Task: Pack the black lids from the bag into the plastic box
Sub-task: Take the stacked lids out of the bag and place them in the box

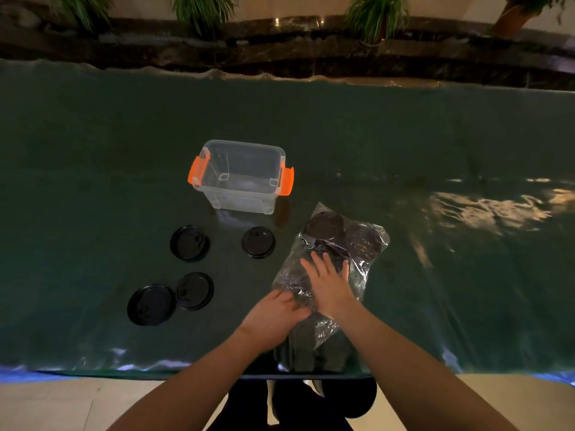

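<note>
A clear plastic bag (pixel 367 244) with black lids inside lies on the dark green table, right of centre. My right hand (pixel 329 281) lies flat on top of the bag with its fingers spread. My left hand (pixel 277 309) is at the bag's near left edge, fingers curled into the plastic. Several black lids lie loose on the table: one (pixel 189 243), another (pixel 258 242), a third (pixel 195 291) and one more (pixel 151 304). The clear plastic box (pixel 239 194) with orange latches stands open behind them, nothing visible inside.
The table's front edge (pixel 186 373) runs just below my forearms, with tiled floor beneath. A dark stone ledge with potted plants (pixel 376 20) runs behind the table. Light glares on the cover at the right (pixel 485 209).
</note>
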A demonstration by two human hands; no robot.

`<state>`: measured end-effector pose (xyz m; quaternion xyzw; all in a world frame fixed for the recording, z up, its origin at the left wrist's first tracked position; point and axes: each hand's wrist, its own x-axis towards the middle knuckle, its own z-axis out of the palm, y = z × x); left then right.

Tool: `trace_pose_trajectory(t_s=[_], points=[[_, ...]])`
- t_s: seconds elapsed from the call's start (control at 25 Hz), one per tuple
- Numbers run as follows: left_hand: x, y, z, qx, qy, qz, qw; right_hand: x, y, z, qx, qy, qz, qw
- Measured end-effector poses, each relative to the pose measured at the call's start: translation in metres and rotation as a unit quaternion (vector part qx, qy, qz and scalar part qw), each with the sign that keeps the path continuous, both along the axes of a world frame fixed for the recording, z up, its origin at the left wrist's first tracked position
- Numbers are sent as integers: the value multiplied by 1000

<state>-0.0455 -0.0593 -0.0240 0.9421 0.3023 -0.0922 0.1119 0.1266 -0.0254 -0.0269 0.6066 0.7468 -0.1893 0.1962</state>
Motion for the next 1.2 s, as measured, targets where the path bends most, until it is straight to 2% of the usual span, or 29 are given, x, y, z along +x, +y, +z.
trace_pose_trajectory(t_s=[0.12,0.2,0.24,0.28,0.32,0.36,0.4,0.44,0.48,0.52,0.56,0.6,0.68,0.76,0.8,0.84,0.92,0.96,1.04,1.12,1.2], points=[[-7,-12,-9,-71,56,-13,996,0,-2,2,43,6,-20,999],[-7,-12,-13,-172,80,103,977,4,-2,2,78,20,-25,996],[-3,-12,-16,-239,46,207,948,8,-1,2,91,33,-29,995],[3,-10,-17,-329,-39,346,878,13,1,2,100,49,-34,993],[11,-6,-15,-420,-162,506,736,17,3,3,108,66,-40,991],[20,-2,-13,-498,-270,617,546,21,6,3,112,82,-44,989],[26,3,-16,-545,-368,661,361,24,9,4,112,97,-48,988],[31,7,-17,-563,-422,660,263,26,10,5,110,110,-52,986],[37,9,-15,-572,-458,645,217,28,12,5,111,119,-56,985],[43,8,-13,-573,-479,635,197,29,12,5,112,124,-60,984],[48,9,-11,-575,-494,636,148,29,12,6,111,127,-64,984],[53,8,-10,-580,-500,638,85,28,13,9,106,128,-68,984],[57,9,-11,-568,-501,650,61,23,11,13,75,121,-61,988],[56,8,-13,-564,-503,653,59,14,3,16,32,96,-35,994],[56,5,-16,-571,-514,639,36,9,-1,15,21,76,-18,997],[55,3,-16,-581,-517,628,20,4,-5,14,19,54,-2,998],[59,-5,-17,-596,-507,623,9,-3,-15,8,27,16,22,999],[61,-7,-19,-594,-499,631,9,-5,-19,7,34,-4,34,999],[64,-10,-20,-576,-489,654,41,-6,-27,5,46,-40,57,996],[63,-12,-23,-559,-485,670,50,-3,-36,4,52,-57,65,995],[57,-14,-30,-557,-469,681,73,-3,-43,3,48,-60,57,995]])
